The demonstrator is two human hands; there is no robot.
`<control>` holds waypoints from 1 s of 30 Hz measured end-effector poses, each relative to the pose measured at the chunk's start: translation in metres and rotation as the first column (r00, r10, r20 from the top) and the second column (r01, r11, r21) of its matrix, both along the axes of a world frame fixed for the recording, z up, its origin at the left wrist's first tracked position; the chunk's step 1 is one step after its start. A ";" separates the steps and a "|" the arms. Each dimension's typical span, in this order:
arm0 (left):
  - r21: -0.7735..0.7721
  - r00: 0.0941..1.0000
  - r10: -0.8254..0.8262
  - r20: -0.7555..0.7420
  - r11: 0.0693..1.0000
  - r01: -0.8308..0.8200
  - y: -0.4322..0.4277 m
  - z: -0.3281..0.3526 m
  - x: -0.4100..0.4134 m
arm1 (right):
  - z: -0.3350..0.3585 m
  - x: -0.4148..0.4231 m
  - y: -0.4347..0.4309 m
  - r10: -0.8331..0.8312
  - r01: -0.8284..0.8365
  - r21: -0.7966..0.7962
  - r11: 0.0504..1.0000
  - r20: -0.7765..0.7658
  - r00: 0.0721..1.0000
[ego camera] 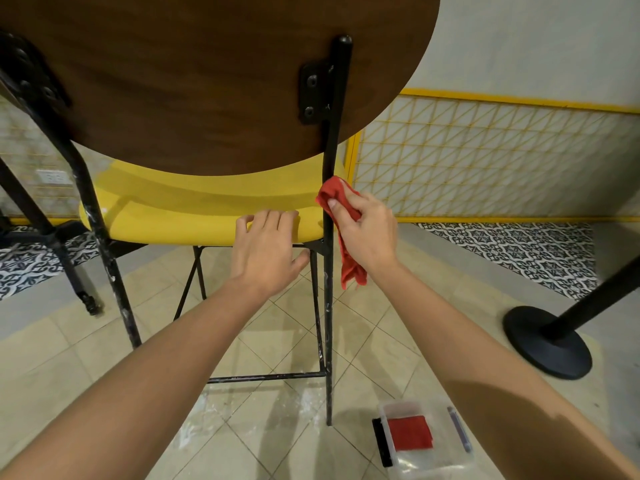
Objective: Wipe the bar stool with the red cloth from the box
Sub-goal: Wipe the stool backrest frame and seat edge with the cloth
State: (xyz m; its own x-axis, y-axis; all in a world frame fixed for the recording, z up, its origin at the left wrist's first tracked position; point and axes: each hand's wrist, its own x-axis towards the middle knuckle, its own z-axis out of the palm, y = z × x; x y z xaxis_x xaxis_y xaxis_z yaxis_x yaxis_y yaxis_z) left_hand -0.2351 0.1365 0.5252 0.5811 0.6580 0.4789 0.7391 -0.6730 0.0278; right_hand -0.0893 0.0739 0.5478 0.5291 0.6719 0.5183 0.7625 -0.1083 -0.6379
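Note:
The bar stool stands right in front of me, with a yellow seat [180,216], a brown wooden backrest [194,74] and a black metal frame. My right hand [367,233] grips a red cloth [337,199] and presses it against the stool's right rear upright [329,271], just above seat level; the cloth's tail hangs down beside the post. My left hand [266,247] rests on the back edge of the seat, fingers on top and thumb under the rim. On the floor at the lower right lies a clear plastic box [424,441] with another red cloth [410,433] inside.
A black round pedestal base [547,341] with its pole stands on the floor at the right. Another black furniture leg [55,233] stands at the left. A yellow-framed mesh panel [485,157] lines the wall behind. The floor is beige tile with patterned tiles at the edges.

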 end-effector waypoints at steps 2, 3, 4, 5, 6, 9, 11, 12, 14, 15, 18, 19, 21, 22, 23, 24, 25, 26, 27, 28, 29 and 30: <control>-0.003 1.000 0.007 0.003 1.000 -0.007 0.000 0.000 0.001 | -0.003 0.002 -0.004 0.016 -0.014 -0.077 0.997 0.026 1.000; -0.003 1.000 0.009 0.004 1.000 -0.009 -0.001 0.000 0.001 | -0.003 0.004 -0.006 0.026 -0.020 -0.131 0.991 0.048 0.998; -0.005 1.000 0.009 0.003 1.000 -0.009 -0.001 0.001 0.002 | -0.002 0.007 -0.008 0.034 -0.020 -0.180 0.984 0.079 0.996; -0.005 1.000 0.010 0.002 1.000 -0.010 -0.002 0.001 0.001 | 0.001 0.010 -0.009 0.041 -0.015 -0.212 0.977 0.120 0.992; -0.006 1.000 0.011 -0.001 1.000 -0.011 -0.002 0.002 0.001 | 0.005 0.011 -0.009 0.044 -0.007 -0.225 0.974 0.161 0.986; -0.013 1.000 0.005 -0.020 1.000 -0.006 -0.002 0.003 -0.002 | 0.024 0.005 0.000 0.000 0.019 -0.117 0.993 0.163 0.987; -0.013 1.000 0.002 -0.029 1.000 -0.002 0.000 0.004 -0.003 | 0.035 -0.004 0.009 -0.047 0.046 0.016 0.999 0.066 0.997; -0.016 1.000 0.003 -0.026 1.000 -0.003 0.002 0.005 -0.003 | 0.036 -0.009 0.011 -0.052 0.051 0.056 0.997 0.016 0.999; -0.033 1.000 0.010 -0.006 0.999 -0.010 0.002 0.007 -0.001 | 0.027 -0.015 0.010 -0.061 0.062 0.046 0.997 -0.024 0.998; -0.041 1.000 0.014 0.004 0.999 -0.014 0.002 0.007 0.000 | 0.018 -0.015 0.005 -0.063 0.063 0.006 0.998 -0.014 0.998; -0.057 0.999 0.028 0.021 0.998 -0.027 0.000 0.007 0.004 | -0.002 -0.009 -0.009 -0.037 0.047 -0.192 0.980 0.050 0.998; -0.064 0.999 0.034 0.022 0.997 -0.033 0.001 0.007 0.004 | -0.003 -0.006 -0.011 -0.024 0.044 -0.243 0.969 0.082 0.996; -0.074 0.999 0.038 0.025 0.997 -0.036 0.001 0.006 0.004 | 0.003 0.001 -0.011 -0.009 0.052 -0.263 0.963 0.163 0.987; -0.074 0.999 0.038 0.025 0.997 -0.036 0.000 0.006 0.004 | 0.008 0.003 -0.009 -0.011 0.058 -0.241 0.969 0.191 0.982; -0.072 0.999 0.037 0.025 0.997 -0.035 0.000 0.005 0.003 | 0.012 0.005 -0.006 -0.016 0.059 -0.209 0.976 0.200 0.980; -0.069 0.999 0.035 0.025 0.997 -0.033 0.000 0.005 0.003 | 0.014 0.005 -0.004 -0.020 0.057 -0.180 0.982 0.198 0.980; -0.069 0.999 0.032 0.022 0.997 -0.031 0.001 0.005 0.003 | 0.014 0.005 -0.003 -0.023 0.055 -0.167 0.984 0.191 0.981; -0.068 0.999 0.028 0.021 0.997 -0.026 0.001 0.004 0.002 | 0.010 0.005 -0.004 -0.018 0.052 -0.177 0.983 0.193 0.981; -0.065 0.999 0.025 0.020 0.998 -0.023 0.001 0.003 0.002 | 0.003 0.006 -0.006 0.004 0.040 -0.211 0.977 0.203 0.979; -0.060 1.000 0.023 0.017 0.998 -0.022 0.001 0.002 0.001 | -0.005 0.007 -0.009 0.035 0.021 -0.257 0.966 0.212 0.977; -0.056 1.000 0.021 0.010 0.998 -0.020 0.000 0.001 0.001 | -0.013 0.008 -0.012 0.065 0.002 -0.299 0.954 0.215 0.974; -0.052 1.000 0.019 0.006 0.998 -0.018 0.000 0.000 0.001 | -0.018 0.010 -0.015 0.088 -0.011 -0.332 0.943 0.216 0.973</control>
